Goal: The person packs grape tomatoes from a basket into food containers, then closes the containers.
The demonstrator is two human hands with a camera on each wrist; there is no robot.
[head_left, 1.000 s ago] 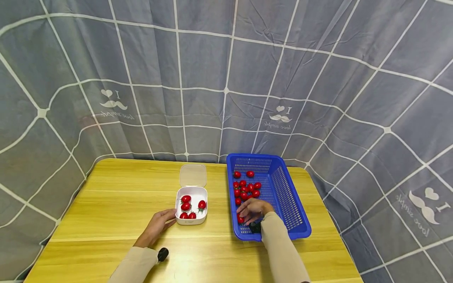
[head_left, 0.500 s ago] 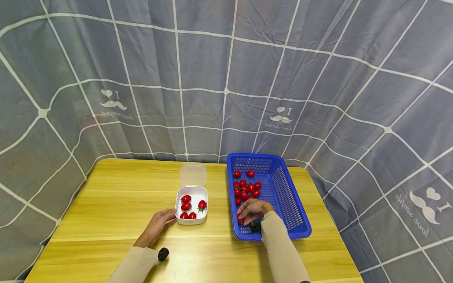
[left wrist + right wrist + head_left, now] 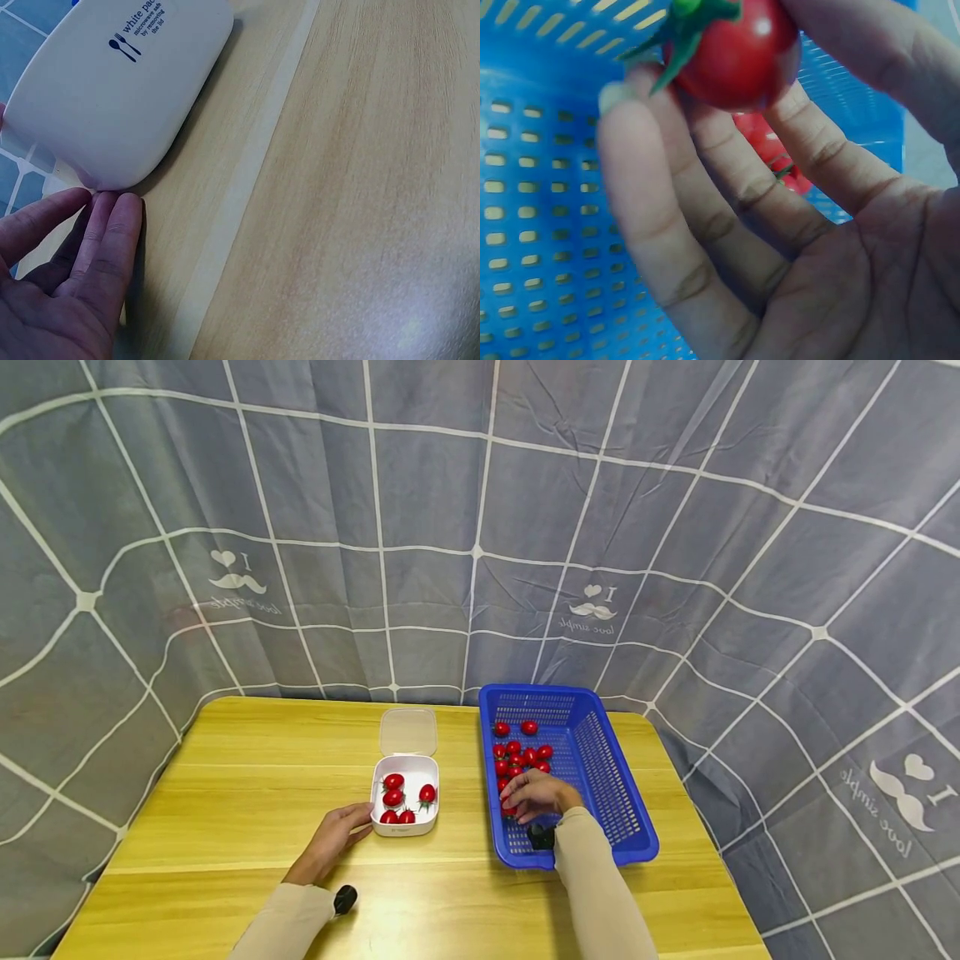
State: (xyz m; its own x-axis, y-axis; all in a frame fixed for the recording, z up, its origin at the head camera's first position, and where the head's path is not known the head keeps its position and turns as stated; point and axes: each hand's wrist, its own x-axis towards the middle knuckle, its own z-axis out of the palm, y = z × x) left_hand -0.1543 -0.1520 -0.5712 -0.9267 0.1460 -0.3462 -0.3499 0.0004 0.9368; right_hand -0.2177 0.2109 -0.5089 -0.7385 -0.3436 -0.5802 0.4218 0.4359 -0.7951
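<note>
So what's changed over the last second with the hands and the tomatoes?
The right hand has moved slightly farther from the person along the blue basket, lifting a cherry tomato pinched between thumb and fingers; a second ago it was lower, near the basket's near end. The left hand stays against the white container, which holds the same tomatoes; its lid has not moved.

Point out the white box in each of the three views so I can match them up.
Head view: white box at table centre, tomatoes inside, left of the blue basket, left hand at its near corner.
Left wrist view: white box upper left, fingertips touching its corner.
Right wrist view: not in it.
Shared landmark: the left hand against the box.
</note>
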